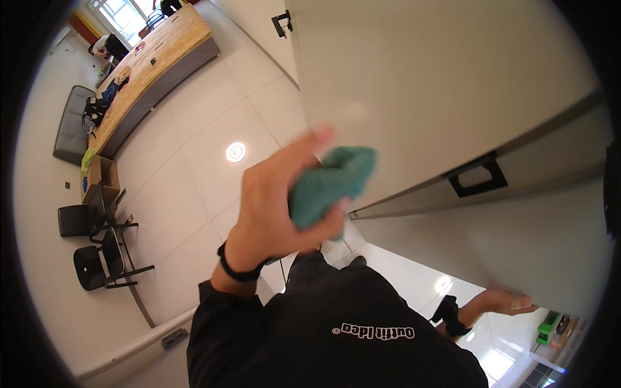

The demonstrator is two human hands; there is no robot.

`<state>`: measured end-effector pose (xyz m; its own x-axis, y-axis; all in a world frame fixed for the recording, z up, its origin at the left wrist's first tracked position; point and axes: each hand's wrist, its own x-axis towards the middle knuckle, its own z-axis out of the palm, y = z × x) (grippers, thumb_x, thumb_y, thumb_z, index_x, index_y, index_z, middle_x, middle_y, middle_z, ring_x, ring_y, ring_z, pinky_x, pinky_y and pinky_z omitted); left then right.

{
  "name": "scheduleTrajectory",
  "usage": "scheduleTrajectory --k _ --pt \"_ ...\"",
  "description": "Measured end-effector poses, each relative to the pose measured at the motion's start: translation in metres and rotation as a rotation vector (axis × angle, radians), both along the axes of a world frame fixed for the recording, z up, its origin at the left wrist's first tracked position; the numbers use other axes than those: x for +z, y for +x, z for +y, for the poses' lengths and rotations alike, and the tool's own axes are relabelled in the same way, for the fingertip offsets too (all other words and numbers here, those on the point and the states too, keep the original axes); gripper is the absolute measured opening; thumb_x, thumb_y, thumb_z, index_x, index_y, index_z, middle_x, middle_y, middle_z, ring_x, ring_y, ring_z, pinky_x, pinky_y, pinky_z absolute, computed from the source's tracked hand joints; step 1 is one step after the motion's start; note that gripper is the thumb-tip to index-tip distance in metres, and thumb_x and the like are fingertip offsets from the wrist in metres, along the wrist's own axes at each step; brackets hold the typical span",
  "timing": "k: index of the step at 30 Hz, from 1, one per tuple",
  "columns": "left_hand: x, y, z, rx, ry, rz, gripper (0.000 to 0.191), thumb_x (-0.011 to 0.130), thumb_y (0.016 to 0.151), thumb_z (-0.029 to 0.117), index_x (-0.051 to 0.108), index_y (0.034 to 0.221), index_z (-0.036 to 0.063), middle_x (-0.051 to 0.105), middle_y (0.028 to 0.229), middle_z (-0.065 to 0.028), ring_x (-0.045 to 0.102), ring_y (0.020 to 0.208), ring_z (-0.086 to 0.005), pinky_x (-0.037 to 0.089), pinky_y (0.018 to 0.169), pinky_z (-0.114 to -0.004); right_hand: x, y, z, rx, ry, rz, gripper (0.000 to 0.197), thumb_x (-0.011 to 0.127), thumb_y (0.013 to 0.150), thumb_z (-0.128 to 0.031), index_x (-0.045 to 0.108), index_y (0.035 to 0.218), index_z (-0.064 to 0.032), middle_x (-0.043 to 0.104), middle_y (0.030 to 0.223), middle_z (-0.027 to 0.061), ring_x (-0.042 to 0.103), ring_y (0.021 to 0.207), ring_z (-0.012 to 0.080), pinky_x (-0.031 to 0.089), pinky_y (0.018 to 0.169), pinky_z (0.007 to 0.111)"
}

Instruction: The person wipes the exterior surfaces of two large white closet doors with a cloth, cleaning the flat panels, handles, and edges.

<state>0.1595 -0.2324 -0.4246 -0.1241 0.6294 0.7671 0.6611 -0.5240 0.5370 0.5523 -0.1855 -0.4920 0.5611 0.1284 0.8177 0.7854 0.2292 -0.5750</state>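
Observation:
My left hand (pixel 271 199), with a black band at the wrist, is raised in front of my body and grips a bunched green cloth (pixel 335 186). One finger stretches out above the cloth, and hand and cloth are slightly blurred. Beyond the cloth stands a tall pale panel (pixel 436 87), apart from it as far as I can tell. Low on the right, my right hand (pixel 507 301) touches the edge of a second pale panel (pixel 538 233). Its grip is unclear because the fingers are partly hidden. A black latch plate (pixel 478 175) sits on the strip between both panels.
A long wood-topped counter (pixel 170 41) runs along the far left, with bags on it and people by the window. Black chairs (pixel 104 257) and a cardboard box (pixel 103 177) stand by the left wall. A green bin (pixel 548 326) sits on the lower right shelving.

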Motion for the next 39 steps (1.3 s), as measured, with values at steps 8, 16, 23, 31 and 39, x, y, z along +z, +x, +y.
scheduleTrajectory --k 8,16,23,31,39 --pt "0.078 0.108 -0.068 0.002 -0.019 0.111 0.025 0.080 0.053 0.017 0.061 0.068 0.0093 0.050 0.062 -0.0002 0.045 0.049 -0.0167 0.046 0.055 -0.028 0.003 -0.006 -0.005 0.007 -0.062 0.055 0.079 0.029 0.093 -0.063 0.042 0.126 0.0078 0.049 0.120 0.0237 0.055 0.110 0.0325 0.050 0.087 0.041" --pt "0.089 0.183 -0.087 0.125 0.035 0.024 0.025 0.076 0.057 0.017 0.057 0.072 0.0090 0.048 0.068 -0.0016 0.043 0.055 -0.0171 0.041 0.057 -0.028 0.009 -0.006 -0.010 0.167 -0.056 0.098 0.089 0.030 0.087 -0.074 0.035 0.132 0.0029 0.042 0.127 0.0199 0.049 0.119 0.0313 0.048 0.092 0.042" --pt "0.081 0.197 -0.079 0.129 0.115 -0.016 0.028 0.073 0.060 0.019 0.053 0.076 0.0087 0.046 0.075 -0.0033 0.041 0.061 -0.0177 0.037 0.059 -0.028 0.005 -0.014 -0.012 0.232 -0.115 0.132 0.089 0.029 0.088 -0.073 0.033 0.135 0.0024 0.041 0.128 0.0198 0.049 0.120 0.0312 0.049 0.091 0.041" --pt "0.068 0.151 -0.044 0.300 0.333 -0.338 0.031 0.070 0.063 0.021 0.049 0.082 0.0084 0.044 0.082 -0.0053 0.039 0.068 -0.0184 0.031 0.062 -0.028 0.010 -0.018 -0.009 0.174 -0.076 0.077 0.087 0.029 0.088 -0.074 0.038 0.126 0.0032 0.047 0.116 0.0177 0.055 0.108 0.0277 0.049 0.087 0.039" --pt "-0.064 0.103 0.099 0.217 0.002 -0.268 0.046 0.051 0.093 0.018 0.043 0.137 0.0054 0.039 0.132 -0.0222 0.039 0.112 -0.0360 0.029 0.101 -0.042 -0.001 -0.003 -0.003 0.035 -0.086 -0.067 0.086 0.020 0.092 -0.069 0.040 0.123 0.0086 0.048 0.115 0.0226 0.055 0.105 0.0309 0.051 0.082 0.041"
